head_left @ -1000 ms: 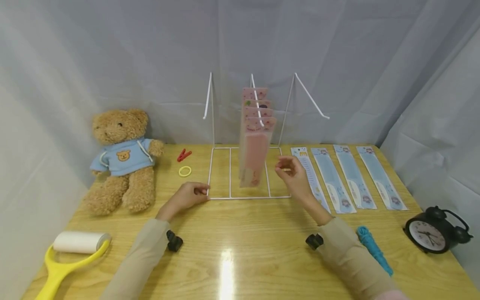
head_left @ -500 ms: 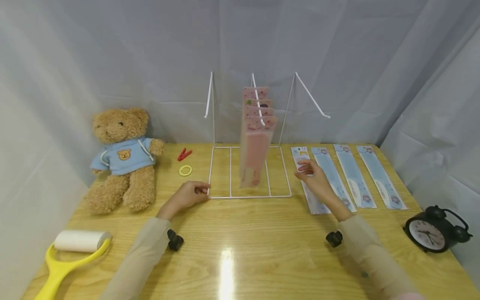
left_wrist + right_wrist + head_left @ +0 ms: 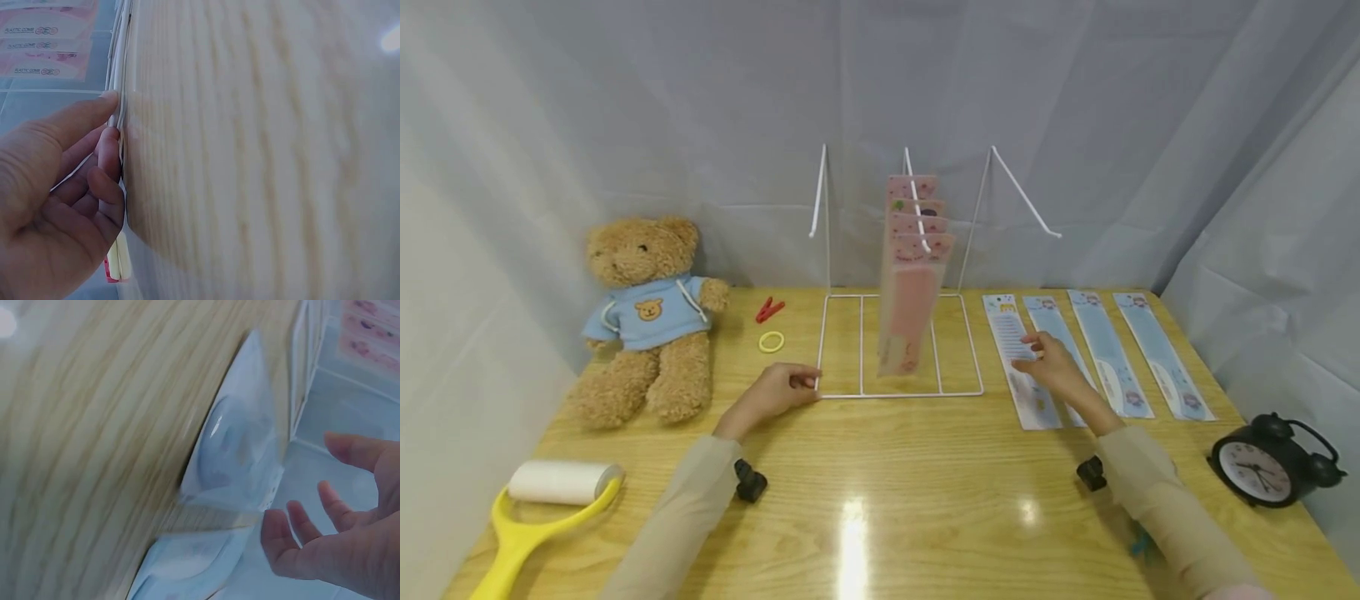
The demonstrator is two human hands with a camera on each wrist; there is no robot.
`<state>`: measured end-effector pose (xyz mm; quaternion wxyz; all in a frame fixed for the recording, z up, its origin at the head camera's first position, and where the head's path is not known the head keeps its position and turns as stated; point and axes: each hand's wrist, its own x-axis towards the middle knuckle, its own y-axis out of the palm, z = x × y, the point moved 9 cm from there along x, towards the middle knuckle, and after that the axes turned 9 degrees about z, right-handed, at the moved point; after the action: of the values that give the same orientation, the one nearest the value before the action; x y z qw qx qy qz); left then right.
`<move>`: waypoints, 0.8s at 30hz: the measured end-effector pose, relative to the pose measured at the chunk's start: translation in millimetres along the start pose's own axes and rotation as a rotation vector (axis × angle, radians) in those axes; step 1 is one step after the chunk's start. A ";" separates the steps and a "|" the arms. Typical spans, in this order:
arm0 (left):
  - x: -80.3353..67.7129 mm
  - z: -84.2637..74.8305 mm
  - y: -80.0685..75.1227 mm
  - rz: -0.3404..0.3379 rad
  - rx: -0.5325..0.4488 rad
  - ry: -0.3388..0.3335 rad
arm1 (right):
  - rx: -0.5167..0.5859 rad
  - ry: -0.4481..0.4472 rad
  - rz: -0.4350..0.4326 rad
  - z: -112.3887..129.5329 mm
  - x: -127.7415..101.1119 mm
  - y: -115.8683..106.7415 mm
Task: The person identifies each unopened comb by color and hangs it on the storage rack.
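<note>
A white wire rack [image 3: 898,394] stands mid-table, with several pink packets [image 3: 913,283] hanging from its centre hook. My left hand [image 3: 778,390] grips the near-left corner of the rack's base. In the left wrist view its fingers [image 3: 109,156] curl against the wire [image 3: 119,75]. Several long blue packets lie flat in a row to the right of the rack. My right hand [image 3: 1048,362] is open over the two leftmost ones [image 3: 1018,375] [image 3: 1052,321]. Seen from the right wrist, the spread fingers [image 3: 337,531] hover just off a blue packet [image 3: 237,450].
A teddy bear [image 3: 643,321] sits at the far left, with a red clip [image 3: 767,310] and a yellow ring [image 3: 770,342] beside it. A yellow lint roller [image 3: 550,500] lies front left on the wooden table [image 3: 880,500]. A black alarm clock [image 3: 1262,462] stands front right.
My right hand has moved from beside the pink packets to the right and nearer me, over the blue packets. My left hand has stayed on the rack corner.
</note>
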<state>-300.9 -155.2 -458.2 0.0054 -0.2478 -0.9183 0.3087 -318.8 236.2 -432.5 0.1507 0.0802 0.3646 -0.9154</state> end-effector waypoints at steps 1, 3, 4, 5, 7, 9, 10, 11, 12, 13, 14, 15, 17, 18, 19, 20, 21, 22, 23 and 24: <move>-0.1 -0.3 0.1 0.000 -0.001 -0.002 | -0.029 0.003 0.000 -0.5 0.4 -0.6; 0.2 -0.9 0.7 0.002 0.002 -0.002 | -0.089 0.010 0.001 -1.7 0.7 -1.3; 0.3 -1.5 0.9 0.002 0.003 -0.001 | -0.117 0.012 0.001 -2.7 1.0 -1.5; 0.5 -1.8 1.1 0.003 0.004 -0.001 | -0.142 0.018 0.000 -4.1 1.7 -1.4; 0.7 -2.2 1.5 0.005 0.007 -0.002 | -0.187 0.024 0.003 -6.1 2.9 -0.1; 0.7 -2.2 1.4 0.005 0.016 -0.003 | -0.225 0.022 0.008 -7.9 4.7 2.1; 0.5 -1.9 1.2 0.004 0.016 -0.007 | -0.243 0.020 0.010 -8.6 5.8 3.3; 0.6 -1.6 1.1 0.004 0.017 -0.008 | -0.255 0.017 0.015 -9.0 7.0 4.7; 0.6 -1.4 0.9 0.003 0.018 -0.010 | -0.263 0.016 0.019 -9.4 7.7 6.0; 0.4 -1.5 0.6 0.003 0.019 -0.010 | -0.262 0.019 0.024 -9.8 8.5 7.2; 0.3 -1.4 0.4 0.002 0.018 -0.012 | -0.263 0.024 0.027 -10.6 9.2 8.0; 0.4 -1.4 0.5 0.002 0.016 -0.012 | -0.258 0.033 0.032 -11.4 10.0 8.7; 0.4 -1.4 0.6 0.004 0.008 -0.012 | -0.253 0.047 0.034 -12.5 11.3 9.5; 0.2 -1.3 0.5 0.003 0.005 -0.013 | -0.252 0.055 0.035 -12.8 11.7 9.5; 0.2 -1.1 0.5 0.003 0.002 -0.014 | -0.257 0.059 0.035 -12.9 12.2 9.5; 0.4 -0.6 0.6 0.002 0.000 -0.014 | -0.265 0.061 0.036 -13.0 12.5 9.4; 0.3 -0.5 0.5 0.001 0.001 -0.013 | -0.266 0.067 0.038 -13.4 12.8 9.3; 0.2 -0.2 0.2 0.000 0.001 -0.015 | -0.260 0.073 0.043 -14.3 12.8 9.4; 0.1 0.0 0.2 0.001 0.001 -0.015 | -0.250 0.076 0.050 -14.9 12.4 9.4; -0.1 0.2 0.2 0.001 0.000 -0.014 | -0.234 0.079 0.057 -15.4 12.0 9.5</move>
<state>-300.8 -155.2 -458.4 -0.0013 -0.2461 -0.9181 0.3106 -326.4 237.7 -452.8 0.1705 0.1082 0.4719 -0.8582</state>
